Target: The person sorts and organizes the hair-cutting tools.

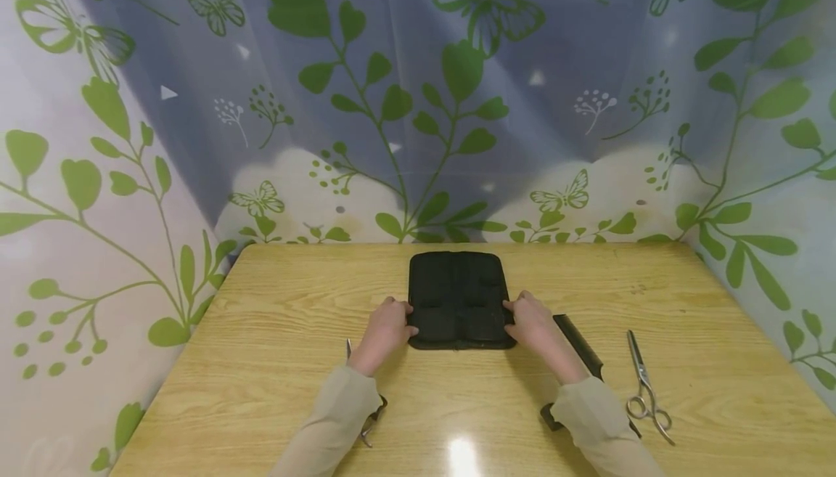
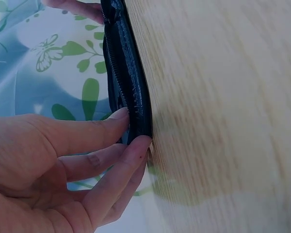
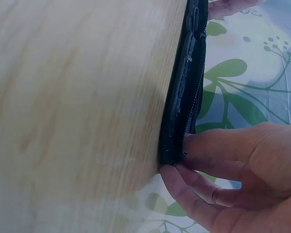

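A black zip case [image 1: 459, 299] lies flat in the middle of the wooden table [image 1: 261, 361]. My left hand [image 1: 408, 321] is at its left edge, near the front corner, and my right hand [image 1: 512, 320] is at its right edge. In the left wrist view the left hand [image 2: 133, 128] pinches the zipped edge of the case [image 2: 128, 82] between thumb and a finger. In the right wrist view the right hand [image 3: 177, 155] pinches the opposite edge of the case [image 3: 184, 92] the same way.
A black comb [image 1: 578, 346] lies to the right of the case, partly under my right forearm. Silver scissors [image 1: 646, 390] lie further right. Another pair of scissors [image 1: 369, 422] shows under my left sleeve. A leaf-patterned curtain [image 1: 418, 99] closes in the table on three sides.
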